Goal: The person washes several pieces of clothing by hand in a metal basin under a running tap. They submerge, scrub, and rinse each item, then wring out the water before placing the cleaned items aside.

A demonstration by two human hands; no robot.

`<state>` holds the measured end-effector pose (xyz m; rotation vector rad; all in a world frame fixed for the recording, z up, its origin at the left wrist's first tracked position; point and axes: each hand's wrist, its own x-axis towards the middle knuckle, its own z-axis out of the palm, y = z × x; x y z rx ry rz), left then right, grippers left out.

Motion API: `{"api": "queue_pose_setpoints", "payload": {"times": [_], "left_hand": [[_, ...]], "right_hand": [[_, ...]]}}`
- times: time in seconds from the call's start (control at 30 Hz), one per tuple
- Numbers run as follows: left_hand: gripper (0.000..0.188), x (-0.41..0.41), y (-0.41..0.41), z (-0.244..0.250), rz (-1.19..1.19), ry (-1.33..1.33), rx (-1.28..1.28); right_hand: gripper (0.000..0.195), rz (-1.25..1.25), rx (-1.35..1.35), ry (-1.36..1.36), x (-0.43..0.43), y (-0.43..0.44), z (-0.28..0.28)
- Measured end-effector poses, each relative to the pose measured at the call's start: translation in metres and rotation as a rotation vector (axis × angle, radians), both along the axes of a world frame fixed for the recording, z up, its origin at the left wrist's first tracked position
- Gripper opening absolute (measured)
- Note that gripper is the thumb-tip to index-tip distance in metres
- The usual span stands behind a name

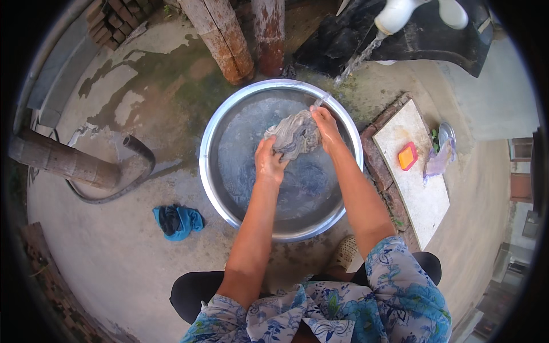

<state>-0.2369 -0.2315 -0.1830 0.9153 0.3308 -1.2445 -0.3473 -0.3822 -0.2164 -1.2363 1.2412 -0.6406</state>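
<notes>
A wet, bunched grey cloth (296, 133) is held between my two hands above a wide metal basin (209, 180). My left hand (269, 159) grips its lower left side, and my right hand (326, 126) holds its right edge. Cloudy water (300, 188) lies in the basin. From a white tap or pipe end (388, 21) at the top right, a stream of water (360, 58) runs down towards the basin's upper right rim, near my right hand.
Left of the basin, a blue and black cloth bundle (178, 221) lies on concrete. An orange and pink bar (408, 156) and a plastic wrapper (438, 160) sit on a pale slab (422, 201). Thick bamboo poles (227, 47) stand beyond; a dark hose (141, 171) curves at left.
</notes>
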Motion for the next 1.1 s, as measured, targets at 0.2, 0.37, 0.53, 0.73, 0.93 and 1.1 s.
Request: {"api": "queue_pose_setpoints", "payload": {"times": [0.2, 0.37, 0.53, 0.73, 0.93, 1.1], "left_hand": [[0.046, 0.015, 0.027, -0.096, 0.032, 0.172, 0.137], [0.052, -0.009, 0.011, -0.068, -0.01, 0.224, 0.113], [0.072, 0.013, 0.034, -0.064, -0.035, 0.276, -0.24], [0.081, 0.003, 0.02, 0.0, 0.169, 0.273, -0.153], [0.061, 0.006, 0.028, 0.003, 0.004, 0.335, -0.824], [0.052, 0.023, 0.016, 0.021, -0.076, 0.327, -0.857]], "right_hand": [[0.063, 0.176, -0.392, 0.678, 0.038, 0.065, -0.057], [0.049, 0.249, -0.748, 1.025, -0.001, 0.053, -0.12], [0.04, 0.34, -0.221, 0.67, 0.054, 0.058, 0.003], [0.034, 0.293, -0.505, 0.008, 0.019, 0.154, 0.108], [0.034, 0.537, -0.964, 0.167, -0.002, 0.23, 0.114], [0.038, 0.442, -1.058, 0.107, 0.017, 0.217, 0.13]]}}
